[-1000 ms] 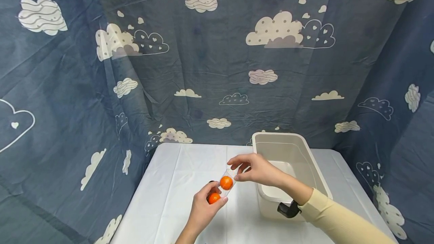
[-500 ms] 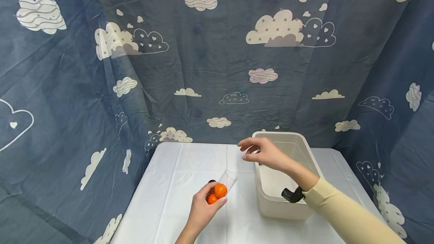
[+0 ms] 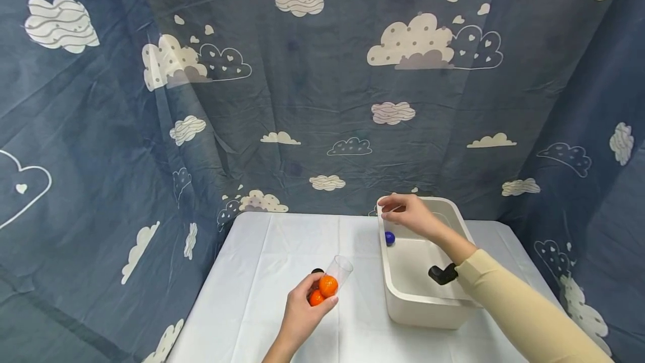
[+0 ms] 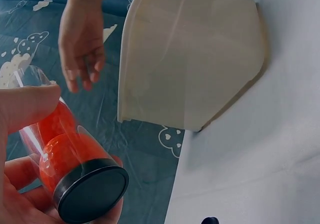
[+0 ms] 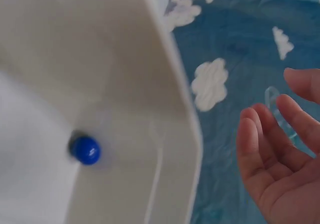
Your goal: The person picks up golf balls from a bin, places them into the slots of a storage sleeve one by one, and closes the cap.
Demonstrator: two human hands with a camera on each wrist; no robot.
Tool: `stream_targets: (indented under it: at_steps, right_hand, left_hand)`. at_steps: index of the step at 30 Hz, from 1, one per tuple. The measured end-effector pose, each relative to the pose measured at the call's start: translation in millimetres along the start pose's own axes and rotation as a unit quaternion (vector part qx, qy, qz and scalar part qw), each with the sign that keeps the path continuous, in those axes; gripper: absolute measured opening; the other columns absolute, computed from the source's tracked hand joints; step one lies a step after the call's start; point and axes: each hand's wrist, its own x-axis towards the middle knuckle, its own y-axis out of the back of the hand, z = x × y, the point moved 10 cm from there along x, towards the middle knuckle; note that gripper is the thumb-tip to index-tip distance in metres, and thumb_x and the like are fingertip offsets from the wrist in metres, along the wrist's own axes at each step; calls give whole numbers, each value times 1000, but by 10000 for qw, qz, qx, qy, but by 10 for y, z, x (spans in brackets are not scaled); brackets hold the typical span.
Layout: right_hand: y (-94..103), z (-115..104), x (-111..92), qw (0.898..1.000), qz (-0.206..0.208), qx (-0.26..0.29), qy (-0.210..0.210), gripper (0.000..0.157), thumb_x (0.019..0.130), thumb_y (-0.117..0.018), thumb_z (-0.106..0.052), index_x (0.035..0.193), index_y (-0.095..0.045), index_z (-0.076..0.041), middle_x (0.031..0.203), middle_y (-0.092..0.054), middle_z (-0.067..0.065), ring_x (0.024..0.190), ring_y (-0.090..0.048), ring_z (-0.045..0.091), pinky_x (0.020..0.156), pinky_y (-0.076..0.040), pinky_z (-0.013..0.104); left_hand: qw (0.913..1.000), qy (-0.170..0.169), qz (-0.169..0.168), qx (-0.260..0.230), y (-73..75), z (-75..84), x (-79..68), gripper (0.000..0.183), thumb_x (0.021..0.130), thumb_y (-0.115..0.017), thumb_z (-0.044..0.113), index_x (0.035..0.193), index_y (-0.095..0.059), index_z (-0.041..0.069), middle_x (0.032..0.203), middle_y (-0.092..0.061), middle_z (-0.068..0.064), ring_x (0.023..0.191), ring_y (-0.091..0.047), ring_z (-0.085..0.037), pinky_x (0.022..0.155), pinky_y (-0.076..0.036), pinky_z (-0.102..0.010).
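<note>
My left hand point(image 3: 302, 307) grips a clear tube point(image 3: 341, 265), tilted with its mouth up and to the right. Inside sit two orange balls, the upper ball point(image 3: 328, 285) above the lower ball point(image 3: 316, 297). In the left wrist view a black cap point(image 4: 92, 190) closes the tube's bottom end, and my thumb presses its side. My right hand point(image 3: 410, 214), fingers loosely bent around nothing, hovers over the far left rim of the light grey bin point(image 3: 418, 300). A blue ball point(image 5: 86, 150) lies in the bin's corner below it.
The bin stands on the right of the white-covered table point(image 3: 267, 273). A small dark round thing point(image 3: 317, 270) shows just beyond my left fingers. A cloud-patterned blue curtain point(image 3: 302, 88) hangs behind and at both sides.
My right hand has moved from the tube's mouth, right and away, to above the bin. The upper orange ball sits lower in the tube. The blue ball has come into view.
</note>
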Motion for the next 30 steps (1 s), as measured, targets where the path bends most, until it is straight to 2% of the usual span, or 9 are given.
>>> stream_targets:
  at_steps: [4,9,13,18,21,25,30]
  right_hand:
    - [29,280,56,9994,67,-6,-330,37,92,-73,-11,126,-66,2,107,-71,16,91,-67,25,75,-57,36]
    - [-22,618,112,9958,-33,301,-859,40,93,-70,-10,130,-62,4,113,-69,19,97,-65,25,79,-58,42]
    - [-109,832,147,9916,-216,505,-1174,39,95,-67,-10,131,-61,5,120,-66,23,103,-66,30,84,-56,48]
    - [-197,1098,193,9875,-335,448,-1477,38,94,-67,-8,130,-62,4,118,-68,22,103,-67,30,84,-56,48]
    - [-262,1255,206,9855,-469,324,-1596,40,92,-67,-5,130,-62,5,111,-70,19,99,-67,27,79,-56,45]
    - [-375,1430,200,9825,-751,49,-1701,44,89,-72,-7,130,-61,5,114,-69,22,96,-68,29,75,-56,45]
    - [-521,1568,194,9766,-1058,-175,-1863,52,87,-75,-8,135,-58,5,123,-65,26,98,-66,31,77,-56,49]
  left_hand:
    - [9998,173,10,40,-43,-187,36,42,76,-85,3,114,-67,8,99,-70,-8,88,-66,-24,80,-55,-34]
    - [9999,93,-38,55,-88,-396,53,43,77,-87,11,116,-67,14,101,-70,-3,89,-66,-20,79,-55,-31]
    - [9998,-49,-135,-107,-115,-422,64,43,78,-87,17,116,-67,16,104,-70,-2,91,-67,-17,79,-56,-30]
    - [9997,-40,-175,-141,-118,-436,98,43,79,-87,20,117,-67,18,104,-71,0,92,-67,-16,79,-56,-29]
    - [9998,24,-174,-106,-112,-452,114,44,79,-87,21,117,-67,18,104,-70,1,91,-66,-15,79,-55,-29]
    - [9998,102,-157,-99,-97,-479,116,45,78,-87,21,118,-67,18,104,-71,2,92,-66,-15,79,-55,-28]
    - [9998,125,-104,-67,-58,-518,115,45,77,-88,21,118,-67,18,104,-71,1,92,-66,-15,80,-55,-28]
